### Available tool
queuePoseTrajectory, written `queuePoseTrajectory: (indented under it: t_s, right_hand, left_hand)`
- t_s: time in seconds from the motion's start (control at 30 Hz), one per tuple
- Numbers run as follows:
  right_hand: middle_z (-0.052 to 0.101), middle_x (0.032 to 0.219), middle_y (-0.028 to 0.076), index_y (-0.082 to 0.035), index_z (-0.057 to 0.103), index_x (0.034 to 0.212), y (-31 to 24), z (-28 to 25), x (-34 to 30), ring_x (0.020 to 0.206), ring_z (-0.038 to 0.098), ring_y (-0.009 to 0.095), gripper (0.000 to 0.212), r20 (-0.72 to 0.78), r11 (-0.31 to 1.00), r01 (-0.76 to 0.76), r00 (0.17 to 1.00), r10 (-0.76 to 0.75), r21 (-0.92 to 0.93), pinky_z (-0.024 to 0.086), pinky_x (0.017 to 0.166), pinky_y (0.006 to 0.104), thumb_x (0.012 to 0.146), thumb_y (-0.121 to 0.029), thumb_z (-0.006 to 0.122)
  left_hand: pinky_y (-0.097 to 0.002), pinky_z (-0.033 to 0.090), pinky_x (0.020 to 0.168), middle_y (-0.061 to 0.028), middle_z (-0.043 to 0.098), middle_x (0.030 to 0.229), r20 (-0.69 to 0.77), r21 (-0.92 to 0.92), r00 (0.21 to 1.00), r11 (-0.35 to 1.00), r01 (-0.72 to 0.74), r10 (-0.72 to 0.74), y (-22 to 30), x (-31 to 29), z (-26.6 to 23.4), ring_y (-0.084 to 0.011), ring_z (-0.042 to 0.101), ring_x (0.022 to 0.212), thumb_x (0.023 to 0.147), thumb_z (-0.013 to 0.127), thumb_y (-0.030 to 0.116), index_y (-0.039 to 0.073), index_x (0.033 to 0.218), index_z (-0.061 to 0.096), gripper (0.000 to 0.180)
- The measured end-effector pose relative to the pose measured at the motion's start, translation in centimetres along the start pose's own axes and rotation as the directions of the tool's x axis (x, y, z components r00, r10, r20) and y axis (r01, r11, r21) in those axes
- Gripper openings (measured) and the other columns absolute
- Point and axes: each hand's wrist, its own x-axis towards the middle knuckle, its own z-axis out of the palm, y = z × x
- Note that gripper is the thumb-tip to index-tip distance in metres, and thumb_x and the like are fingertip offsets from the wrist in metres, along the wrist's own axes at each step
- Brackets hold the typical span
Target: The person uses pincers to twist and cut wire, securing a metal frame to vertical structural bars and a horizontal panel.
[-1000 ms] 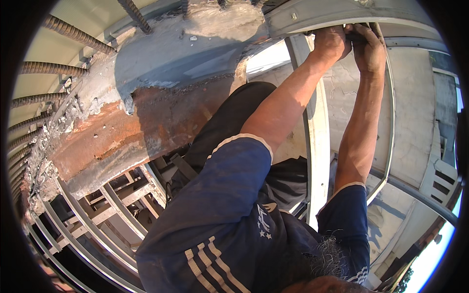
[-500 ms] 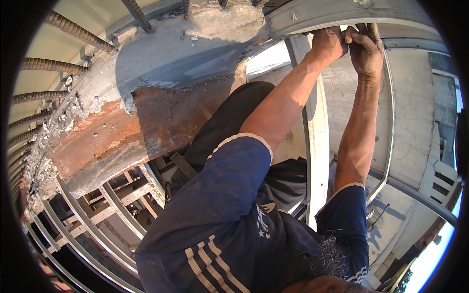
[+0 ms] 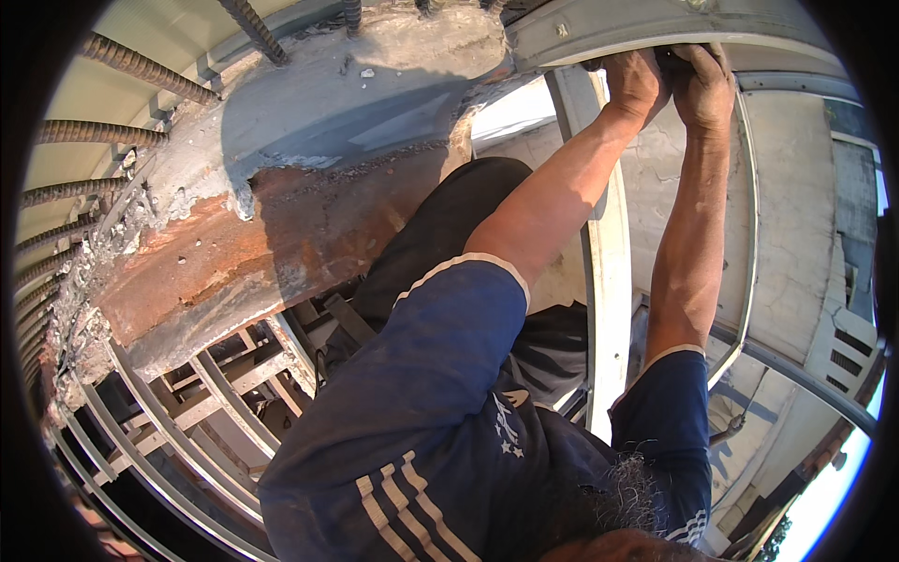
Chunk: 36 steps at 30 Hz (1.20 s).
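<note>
Both my arms reach up to the lower edge of a grey metal channel beam (image 3: 674, 28) at the upper right. My left hand (image 3: 637, 82) is bent at the wrist and closed, its fingertips tucked behind the beam's edge. Right beside it, my right hand (image 3: 704, 89) is closed too, fingers curled toward the left hand. Whatever they hold between them is hidden by the hands and the beam. Below my left hand, a pale upright metal channel (image 3: 609, 281) runs down past my left forearm.
A rusty, partly grey-coated steel beam (image 3: 328, 211) spans the left side. Ribbed steel bars (image 3: 103, 132) stick out of rough concrete there. Metal slats (image 3: 169, 445) form an open framework at lower left. A thin metal frame bar (image 3: 752, 225) stands right of my right forearm, before a pale wall (image 3: 796, 187).
My right hand's fingers, seen curled with the knuckles raised before, now reach in behind the beam's edge. My left hand has shifted slightly right and turned, closer against the right.
</note>
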Motion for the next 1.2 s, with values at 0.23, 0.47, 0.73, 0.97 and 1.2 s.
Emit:
queuePoseTrajectory:
  t_s: [0.23, 0.47, 0.73, 0.97, 1.2]
  right_hand:
    - [0.064, 0.127, 0.018, 0.003, 0.057, 0.133, -0.9, -0.2, -0.5, 0.12, 0.062, 0.036, 0.047, 0.05, 0.999, -0.023, 0.998, 0.025, -0.04, 0.048, 0.107, 0.0481, 0.086, 0.009, 0.05]
    - [0.046, 0.153, 0.021, -0.001, 0.038, 0.154, -2.9, 1.7, -2.8, 0.141, 0.046, 0.041, 0.07, 0.068, 0.999, 0.016, 0.998, -0.019, 0.048, 0.04, 0.117, 0.0557, 0.085, 0.014, 0.042]
    - [0.045, 0.153, 0.019, -0.005, 0.036, 0.157, -2.7, 3.2, -2.6, 0.143, 0.043, 0.037, 0.074, 0.097, 1.0, 0.01, 0.995, -0.007, -0.028, 0.039, 0.118, 0.0521, 0.086, 0.014, 0.043]
    - [0.06, 0.132, 0.016, 0.0, 0.051, 0.142, -1.2, 0.3, -0.5, 0.123, 0.059, 0.032, 0.056, 0.066, 1.0, -0.003, 0.998, 0.004, -0.01, 0.045, 0.112, 0.0475, 0.088, 0.012, 0.048]
    - [0.064, 0.119, 0.014, 0.003, 0.053, 0.134, -0.7, 0.9, 0.4, 0.11, 0.063, 0.028, 0.046, -0.017, 1.0, 0.01, 1.0, -0.01, 0.005, 0.049, 0.105, 0.045, 0.088, 0.012, 0.05]
  left_hand:
    - [-0.0432, 0.054, 0.075, -0.0115, 0.071, 0.095, 0.163, 0.222, 0.948, 0.926, -0.304, 0.272, 2.3, 0.7, -1.4, -0.0324, 0.069, 0.086, 0.07, 0.082, 0.015, 0.007, 0.105, 0.068, 0.039]
    - [-0.0562, 0.042, 0.113, -0.0268, 0.061, 0.134, 0.572, 0.448, 0.81, 0.877, -0.175, -0.13, 5.6, 2.2, -3.6, -0.0422, 0.057, 0.127, 0.092, 0.071, 0.024, -0.004, 0.137, 0.053, 0.057]
    - [-0.0431, 0.057, 0.078, -0.016, 0.072, 0.092, 0.5, 0.458, 0.866, 0.855, -0.242, -0.023, 3.7, 1.7, -3.1, -0.0331, 0.071, 0.09, 0.073, 0.074, 0.013, 0.003, 0.105, 0.069, 0.033]
    - [-0.0394, 0.056, 0.075, -0.0114, 0.07, 0.101, 0.223, 0.074, 0.964, 0.984, -0.163, 0.143, 3.3, 0.4, -1.5, -0.0255, 0.069, 0.088, 0.086, 0.071, 0.008, 0.003, 0.11, 0.065, 0.025]
    - [-0.0409, 0.054, 0.079, -0.0129, 0.07, 0.102, 0.164, 0.257, 0.985, 0.961, -0.103, 0.061, 4.3, 0.7, -1.3, -0.0268, 0.067, 0.088, 0.09, 0.066, 0.002, 0.001, 0.108, 0.064, 0.018]
